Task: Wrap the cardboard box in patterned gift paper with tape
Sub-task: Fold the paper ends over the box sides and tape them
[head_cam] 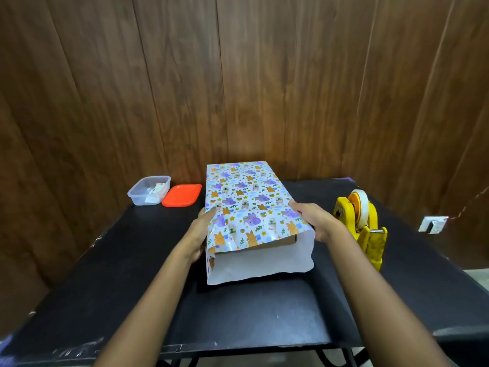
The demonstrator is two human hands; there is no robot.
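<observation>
The cardboard box [287,241] lies flat, almost all covered, with just a brown bit peeking out at the near end. The gift paper [243,197], white with purple and orange animals, is wrapped over the top. Its near end gapes open, plain white inside. The tape [363,207] sits in a yellow dispenser [370,242] just to the right.
</observation>
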